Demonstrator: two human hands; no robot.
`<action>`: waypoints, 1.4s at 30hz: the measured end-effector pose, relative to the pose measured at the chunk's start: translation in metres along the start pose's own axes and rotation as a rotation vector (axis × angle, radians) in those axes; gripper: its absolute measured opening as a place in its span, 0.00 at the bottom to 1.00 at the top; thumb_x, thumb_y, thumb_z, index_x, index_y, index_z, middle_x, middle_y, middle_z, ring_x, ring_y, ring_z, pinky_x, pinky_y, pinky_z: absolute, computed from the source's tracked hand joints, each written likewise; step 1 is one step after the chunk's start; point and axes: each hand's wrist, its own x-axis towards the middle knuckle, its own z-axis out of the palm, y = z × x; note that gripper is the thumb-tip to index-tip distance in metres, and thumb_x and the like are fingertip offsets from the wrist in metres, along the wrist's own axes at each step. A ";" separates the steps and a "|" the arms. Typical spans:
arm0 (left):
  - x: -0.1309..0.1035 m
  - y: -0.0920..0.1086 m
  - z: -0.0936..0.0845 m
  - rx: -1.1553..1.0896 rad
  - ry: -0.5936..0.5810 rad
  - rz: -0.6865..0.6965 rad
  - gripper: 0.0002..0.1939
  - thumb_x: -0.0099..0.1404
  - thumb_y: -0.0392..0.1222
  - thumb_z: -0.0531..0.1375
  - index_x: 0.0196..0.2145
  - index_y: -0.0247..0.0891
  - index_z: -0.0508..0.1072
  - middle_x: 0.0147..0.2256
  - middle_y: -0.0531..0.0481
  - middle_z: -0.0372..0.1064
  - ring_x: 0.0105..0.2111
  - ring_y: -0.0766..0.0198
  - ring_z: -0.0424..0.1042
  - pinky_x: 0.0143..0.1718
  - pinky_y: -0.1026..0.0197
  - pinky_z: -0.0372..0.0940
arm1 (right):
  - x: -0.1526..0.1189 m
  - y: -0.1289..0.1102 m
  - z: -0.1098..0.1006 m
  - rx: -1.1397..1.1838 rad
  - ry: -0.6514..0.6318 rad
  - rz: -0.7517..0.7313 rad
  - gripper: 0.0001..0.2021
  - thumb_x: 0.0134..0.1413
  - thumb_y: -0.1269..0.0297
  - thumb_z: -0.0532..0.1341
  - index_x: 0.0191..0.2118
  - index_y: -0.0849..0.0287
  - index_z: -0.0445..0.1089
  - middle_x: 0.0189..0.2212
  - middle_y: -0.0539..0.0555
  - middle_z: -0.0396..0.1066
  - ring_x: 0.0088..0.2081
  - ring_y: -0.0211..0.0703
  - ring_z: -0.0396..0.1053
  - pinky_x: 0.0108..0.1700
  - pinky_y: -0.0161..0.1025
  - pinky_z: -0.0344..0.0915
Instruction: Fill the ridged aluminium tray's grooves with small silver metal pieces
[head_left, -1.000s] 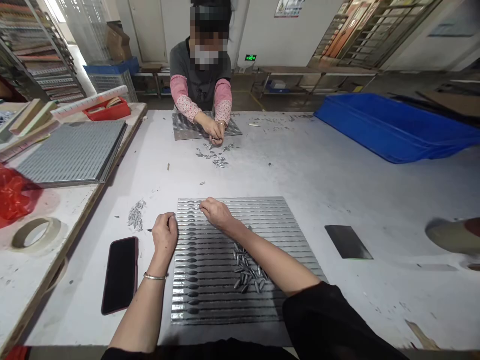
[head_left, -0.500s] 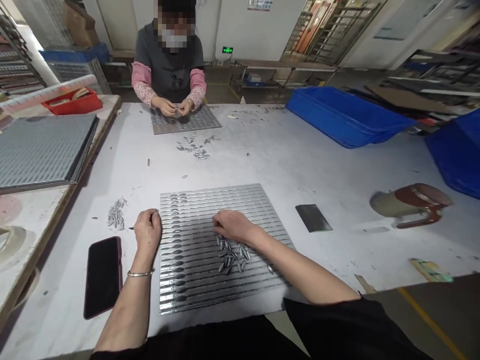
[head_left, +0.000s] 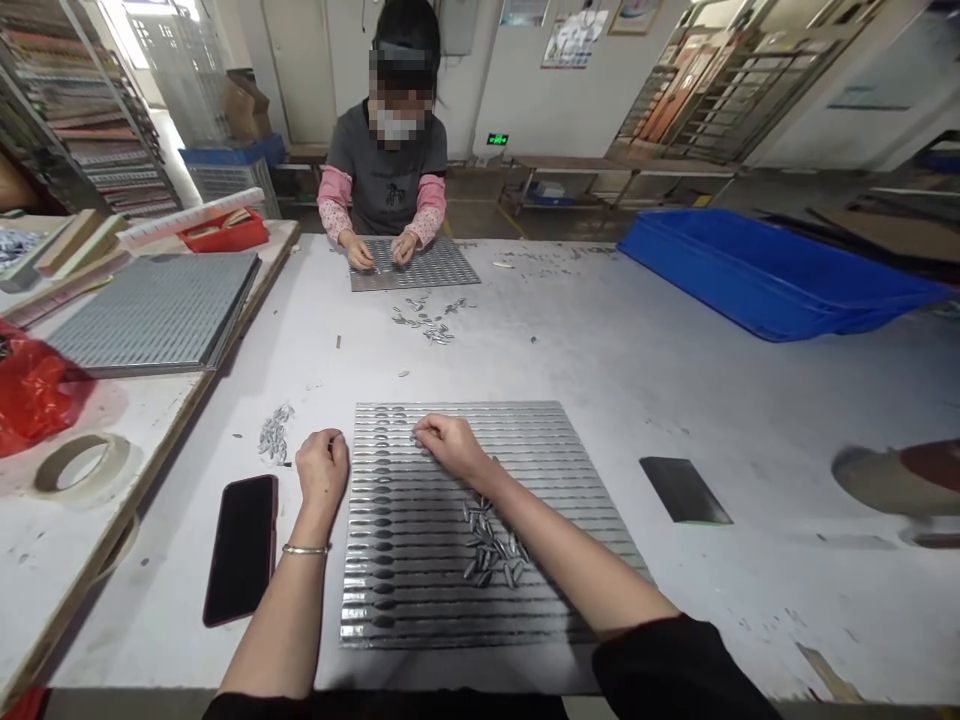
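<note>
A silver-grey ribbed panel (head_left: 517, 455) lies flat on the table. Dark leaf-shaped pieces (head_left: 383, 548) form a column near its left side, with a short second row begun at the far edge. My right hand (head_left: 454, 445) is above the panel's far left part, thumb and forefinger pinched on a small grey leaf-shaped piece (head_left: 417, 434), partly hidden. Loose leaf-shaped pieces (head_left: 491, 545) lie heaped on the panel under my right forearm. My left hand (head_left: 322, 468) rests curled closed beside the panel's left edge; whatever its fingers hold is hidden.
Left of my arm are a black phone (head_left: 240, 550) and a small pile of pieces (head_left: 275, 432). A dark square plate (head_left: 684, 490) lies to the right. Across the table a person (head_left: 388, 180) handles another panel (head_left: 442, 268). A blue tray (head_left: 772, 270) stands far right.
My right hand has moved left and away from me over the panel, off the loose heap. My left hand stays at the edge. The view has shifted; the other person's hands have moved apart.
</note>
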 end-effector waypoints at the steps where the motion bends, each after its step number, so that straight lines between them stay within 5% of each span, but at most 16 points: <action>1: -0.001 0.000 0.001 0.008 0.003 0.002 0.13 0.67 0.44 0.53 0.34 0.39 0.76 0.33 0.42 0.77 0.37 0.52 0.75 0.44 0.51 0.67 | 0.007 0.003 0.010 0.034 0.015 0.039 0.08 0.58 0.70 0.57 0.35 0.59 0.74 0.26 0.50 0.77 0.27 0.39 0.74 0.32 0.33 0.67; 6: -0.003 -0.001 0.005 0.023 0.020 0.004 0.12 0.67 0.43 0.53 0.34 0.40 0.76 0.33 0.43 0.77 0.37 0.52 0.74 0.43 0.51 0.66 | 0.023 0.013 0.038 -0.042 0.096 0.024 0.07 0.56 0.69 0.60 0.34 0.58 0.77 0.28 0.51 0.78 0.31 0.43 0.75 0.38 0.37 0.69; 13: -0.003 0.000 0.006 0.048 0.008 -0.005 0.12 0.67 0.43 0.53 0.34 0.40 0.77 0.33 0.42 0.77 0.37 0.50 0.74 0.42 0.50 0.65 | 0.021 0.015 0.039 -0.188 0.092 -0.079 0.09 0.58 0.73 0.59 0.36 0.58 0.77 0.37 0.55 0.79 0.43 0.46 0.74 0.51 0.41 0.66; 19: 0.000 0.000 0.003 0.048 0.004 0.004 0.13 0.66 0.43 0.53 0.34 0.40 0.77 0.33 0.42 0.77 0.37 0.51 0.74 0.43 0.50 0.66 | 0.021 0.009 0.042 -0.277 0.066 -0.084 0.10 0.61 0.75 0.58 0.38 0.57 0.77 0.42 0.57 0.75 0.44 0.45 0.71 0.50 0.38 0.66; 24: 0.005 -0.004 0.000 0.059 -0.025 -0.002 0.15 0.65 0.47 0.53 0.35 0.39 0.78 0.36 0.41 0.78 0.38 0.50 0.75 0.44 0.50 0.66 | -0.001 -0.003 -0.004 -0.414 0.089 -0.007 0.11 0.67 0.69 0.56 0.49 0.58 0.75 0.47 0.58 0.74 0.48 0.44 0.71 0.53 0.37 0.64; 28: 0.008 -0.003 0.000 0.093 -0.062 -0.010 0.17 0.66 0.48 0.52 0.37 0.38 0.78 0.36 0.41 0.78 0.40 0.50 0.74 0.46 0.50 0.66 | -0.041 0.004 -0.061 -0.685 0.024 0.296 0.13 0.68 0.62 0.54 0.46 0.59 0.74 0.44 0.62 0.76 0.46 0.51 0.73 0.48 0.41 0.64; 32: 0.007 0.001 0.000 0.114 -0.064 -0.036 0.17 0.66 0.47 0.52 0.36 0.38 0.78 0.36 0.40 0.78 0.40 0.49 0.75 0.46 0.49 0.66 | -0.060 0.016 -0.083 -0.745 -0.115 0.390 0.08 0.61 0.66 0.60 0.40 0.63 0.75 0.39 0.65 0.78 0.43 0.55 0.75 0.42 0.41 0.64; 37: 0.004 0.003 0.000 0.097 -0.062 -0.025 0.15 0.66 0.45 0.52 0.35 0.39 0.77 0.36 0.41 0.77 0.40 0.50 0.75 0.46 0.50 0.66 | -0.039 0.012 -0.058 -0.555 -0.077 0.215 0.11 0.61 0.69 0.56 0.46 0.59 0.73 0.34 0.54 0.79 0.38 0.44 0.76 0.42 0.37 0.66; 42: 0.002 0.003 0.000 0.098 -0.059 -0.024 0.14 0.66 0.44 0.53 0.36 0.39 0.77 0.36 0.41 0.77 0.39 0.50 0.75 0.45 0.50 0.66 | -0.005 0.003 0.003 0.248 -0.019 0.262 0.06 0.56 0.63 0.59 0.36 0.59 0.71 0.24 0.50 0.75 0.25 0.39 0.74 0.29 0.33 0.70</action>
